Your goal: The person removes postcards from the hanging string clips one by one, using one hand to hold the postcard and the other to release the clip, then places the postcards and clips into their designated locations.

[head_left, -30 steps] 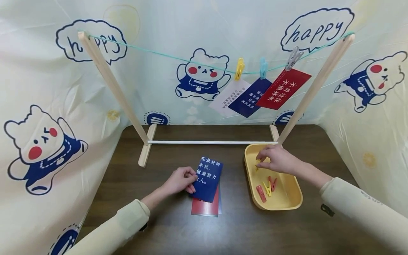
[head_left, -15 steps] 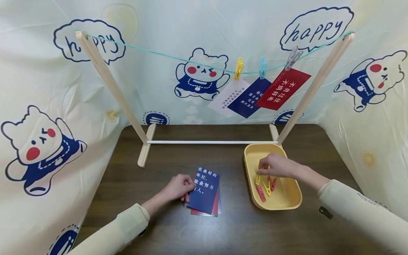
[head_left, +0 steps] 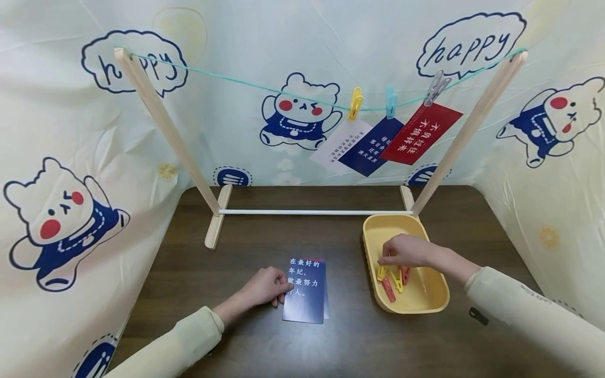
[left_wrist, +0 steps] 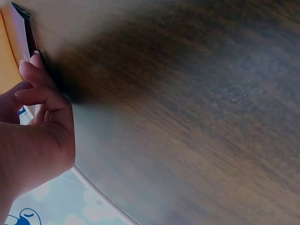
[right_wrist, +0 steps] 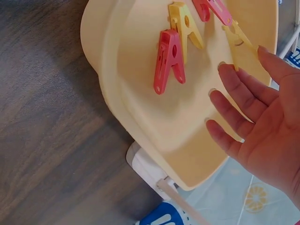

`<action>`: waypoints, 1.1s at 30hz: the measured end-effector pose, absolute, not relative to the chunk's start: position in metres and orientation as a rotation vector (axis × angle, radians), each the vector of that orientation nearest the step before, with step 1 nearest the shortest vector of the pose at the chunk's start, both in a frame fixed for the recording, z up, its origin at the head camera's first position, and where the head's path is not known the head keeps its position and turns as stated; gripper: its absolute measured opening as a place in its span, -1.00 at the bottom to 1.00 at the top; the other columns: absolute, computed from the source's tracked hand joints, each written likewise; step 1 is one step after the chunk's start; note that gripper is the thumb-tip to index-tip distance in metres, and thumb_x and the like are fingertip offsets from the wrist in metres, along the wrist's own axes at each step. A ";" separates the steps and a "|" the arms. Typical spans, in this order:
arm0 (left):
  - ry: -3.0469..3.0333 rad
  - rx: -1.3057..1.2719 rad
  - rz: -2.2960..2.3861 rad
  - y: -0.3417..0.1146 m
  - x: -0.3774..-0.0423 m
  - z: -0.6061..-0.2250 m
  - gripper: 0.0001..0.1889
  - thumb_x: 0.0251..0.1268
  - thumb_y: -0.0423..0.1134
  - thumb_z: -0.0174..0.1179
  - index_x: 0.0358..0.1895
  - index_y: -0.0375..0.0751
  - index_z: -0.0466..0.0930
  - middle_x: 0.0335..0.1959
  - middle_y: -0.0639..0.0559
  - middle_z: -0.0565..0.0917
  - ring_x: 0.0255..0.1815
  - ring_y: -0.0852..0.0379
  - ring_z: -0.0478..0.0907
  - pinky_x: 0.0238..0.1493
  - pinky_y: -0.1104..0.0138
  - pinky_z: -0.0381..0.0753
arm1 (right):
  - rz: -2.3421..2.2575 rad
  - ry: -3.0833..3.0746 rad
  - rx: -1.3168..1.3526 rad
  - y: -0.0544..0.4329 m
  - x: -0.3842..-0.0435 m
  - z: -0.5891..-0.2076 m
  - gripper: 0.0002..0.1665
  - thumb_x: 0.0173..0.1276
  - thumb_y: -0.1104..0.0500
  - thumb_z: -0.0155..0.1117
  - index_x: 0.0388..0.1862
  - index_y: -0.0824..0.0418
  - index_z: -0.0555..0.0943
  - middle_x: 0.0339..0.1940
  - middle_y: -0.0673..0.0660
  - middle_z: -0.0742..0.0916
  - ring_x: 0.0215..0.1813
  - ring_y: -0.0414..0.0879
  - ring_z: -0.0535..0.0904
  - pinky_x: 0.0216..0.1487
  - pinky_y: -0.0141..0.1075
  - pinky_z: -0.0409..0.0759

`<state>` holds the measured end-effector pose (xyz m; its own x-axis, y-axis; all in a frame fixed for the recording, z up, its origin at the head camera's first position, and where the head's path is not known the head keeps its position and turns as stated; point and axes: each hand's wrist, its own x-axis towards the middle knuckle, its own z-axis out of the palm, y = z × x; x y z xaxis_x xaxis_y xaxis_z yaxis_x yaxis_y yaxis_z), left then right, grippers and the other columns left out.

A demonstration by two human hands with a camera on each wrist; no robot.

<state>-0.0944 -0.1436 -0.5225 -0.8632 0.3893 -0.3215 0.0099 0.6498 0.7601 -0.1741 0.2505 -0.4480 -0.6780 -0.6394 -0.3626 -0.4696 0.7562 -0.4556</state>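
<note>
My left hand (head_left: 267,286) pinches the left edge of a dark blue card (head_left: 304,302) with white writing, which lies over a small pile of cards on the table. In the left wrist view that card's edge (left_wrist: 29,37) shows at my fingertips. Inside the yellow tray (head_left: 427,302), my right hand (head_left: 408,250) holds a yellow clothespin (right_wrist: 236,40) between thumb and index finger, the other fingers loosely spread. Beside it lie another yellow clothespin (right_wrist: 185,28), a red clothespin (right_wrist: 169,61) and a second red clothespin (right_wrist: 213,9).
Behind the hands stands a wooden frame (head_left: 165,123) with a green string (head_left: 246,84). Clothespins hold a white card (head_left: 340,144), a blue card (head_left: 371,147) and a red card (head_left: 420,134) on it. A white rod (head_left: 312,212) joins the frame's feet.
My left hand has brought the blue card down and squared it over the pile, hiding most of the red card. My right hand has lowered the yellow clothespin toward the other clothespins.
</note>
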 end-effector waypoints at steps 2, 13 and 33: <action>2.396 0.309 1.112 -0.143 -0.094 -0.523 -0.70 0.47 -0.21 0.30 -0.50 -0.17 0.58 -0.69 0.08 0.66 -0.75 0.23 0.55 -0.63 0.42 0.45 | -0.445 2.427 -0.803 0.251 -0.174 -0.449 -0.75 0.49 -0.03 0.36 -0.29 0.10 0.73 -0.48 -0.09 0.68 -0.50 -0.31 0.51 -0.41 -0.41 0.51; 2.430 0.332 1.095 -0.141 -0.094 -0.525 -0.67 0.47 -0.21 0.30 -0.53 -0.17 0.57 -0.72 0.10 0.64 -0.77 0.23 0.55 -0.65 0.42 0.46 | -0.481 2.411 -0.687 0.259 -0.176 -0.453 -0.77 0.54 0.04 0.31 -0.15 0.19 0.73 -0.42 0.05 0.72 -0.48 -0.07 0.66 -0.43 -0.41 0.53; 2.493 0.370 1.048 -0.139 -0.092 -0.526 -0.67 0.48 -0.23 0.28 -0.55 -0.14 0.54 -0.72 0.14 0.61 -0.78 0.23 0.54 -0.66 0.37 0.50 | -0.500 2.467 -0.797 0.260 -0.178 -0.444 -0.80 0.54 0.05 0.31 -0.12 0.16 0.73 -0.38 -0.03 0.70 -0.41 -0.26 0.54 -0.32 -0.37 0.56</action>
